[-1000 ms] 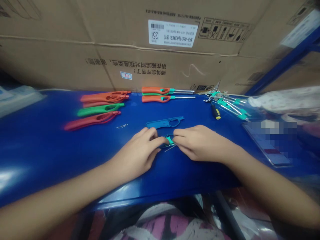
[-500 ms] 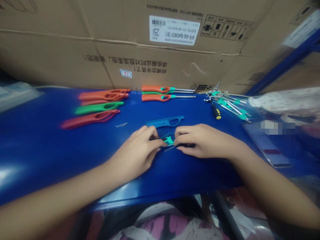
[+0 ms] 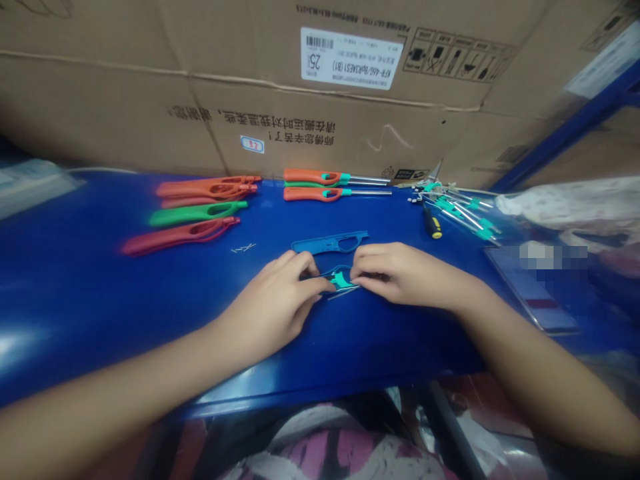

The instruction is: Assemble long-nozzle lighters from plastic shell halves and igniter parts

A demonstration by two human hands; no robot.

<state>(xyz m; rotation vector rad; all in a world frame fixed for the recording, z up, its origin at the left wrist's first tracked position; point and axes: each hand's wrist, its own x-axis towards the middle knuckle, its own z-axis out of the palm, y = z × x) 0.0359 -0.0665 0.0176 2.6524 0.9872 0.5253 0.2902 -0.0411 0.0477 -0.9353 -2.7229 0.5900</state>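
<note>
Between my hands lies a blue lighter shell half with a teal trigger part (image 3: 342, 279) set in it, mostly covered by my fingers. My left hand (image 3: 281, 293) is closed in a pinch on the shell's left end. At its right end my right hand (image 3: 387, 272) is closed, thumb and fingertips together by the trigger part; what exactly they pinch is hidden. A thin metal rod (image 3: 343, 293) shows just below the shell. Directly behind my hands rests a second blue shell half (image 3: 325, 244), lying apart from them on the blue table (image 3: 240, 373).
Red, green and orange lighter shells (image 3: 195, 213) lie at left. Assembled lighters (image 3: 315, 194) sit at the back. Teal parts with metal tubes (image 3: 465, 213), a yellow-black screwdriver (image 3: 433, 223) and a phone (image 3: 533, 293) are at right. Small pins (image 3: 243, 248) lie left of my hands. A cardboard box (image 3: 240, 100) stands behind.
My right hand has shifted slightly right and up, its fingers drawn closer together, and more of the trigger part shows. My left hand stays in place.
</note>
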